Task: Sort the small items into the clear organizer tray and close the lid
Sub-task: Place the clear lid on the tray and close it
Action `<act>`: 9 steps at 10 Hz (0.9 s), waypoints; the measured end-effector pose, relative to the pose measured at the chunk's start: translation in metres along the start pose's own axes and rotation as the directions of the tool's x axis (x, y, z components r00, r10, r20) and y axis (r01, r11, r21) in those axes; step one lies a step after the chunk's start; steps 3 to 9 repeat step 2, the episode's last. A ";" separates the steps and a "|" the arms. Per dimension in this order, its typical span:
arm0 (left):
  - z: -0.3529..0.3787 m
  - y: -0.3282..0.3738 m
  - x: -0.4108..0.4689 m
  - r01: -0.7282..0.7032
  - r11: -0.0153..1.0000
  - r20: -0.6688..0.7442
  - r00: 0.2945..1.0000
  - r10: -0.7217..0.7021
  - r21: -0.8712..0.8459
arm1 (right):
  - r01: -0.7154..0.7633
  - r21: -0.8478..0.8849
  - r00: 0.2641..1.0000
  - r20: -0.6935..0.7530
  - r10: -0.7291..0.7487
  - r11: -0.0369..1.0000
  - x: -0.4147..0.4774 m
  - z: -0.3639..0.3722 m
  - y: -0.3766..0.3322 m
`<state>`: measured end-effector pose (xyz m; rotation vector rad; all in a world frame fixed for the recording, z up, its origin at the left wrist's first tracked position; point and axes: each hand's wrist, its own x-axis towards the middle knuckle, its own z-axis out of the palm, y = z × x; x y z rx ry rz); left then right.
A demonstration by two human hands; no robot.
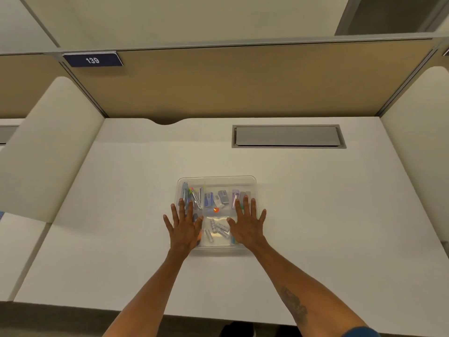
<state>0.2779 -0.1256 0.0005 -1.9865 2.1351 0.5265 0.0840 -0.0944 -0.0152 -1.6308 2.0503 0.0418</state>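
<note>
White desk (315, 203), tan cubicle wall behind, tag "139" (92, 60) upper left of frame. Both palms flat, fingers spread, holding nothing: left hand (185, 228) on lower-left of lid (216, 182), right hand (247, 226) on lower-right. Prob pressing lid down evenly to snap it shut; can't tell if latched. Tray (252, 250) sits center frame, clear, divided compartments. Inside: clippers (198, 197) at left, batteries (218, 229) lower middle, small orange bit (216, 210) center, rest blurry.

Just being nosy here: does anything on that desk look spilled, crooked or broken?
Nothing stands out. The clear organizer tray sits about square on the white desk, all small items lie inside it, and both hands rest flat on top.
</note>
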 end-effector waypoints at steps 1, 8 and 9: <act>-0.006 0.010 -0.003 0.035 0.999 0.034 0.999 -0.034 -0.013 | 0.027 0.017 0.997 0.066 -0.028 1.000 0.000 -0.014 0.006; -0.019 0.024 -0.003 -0.014 1.000 0.016 1.000 0.014 0.003 | 0.040 0.061 0.997 0.067 -0.044 0.997 -0.002 -0.034 0.014; -0.019 0.024 -0.003 -0.014 1.000 0.016 1.000 0.014 0.003 | 0.040 0.061 0.997 0.067 -0.044 0.997 -0.002 -0.034 0.014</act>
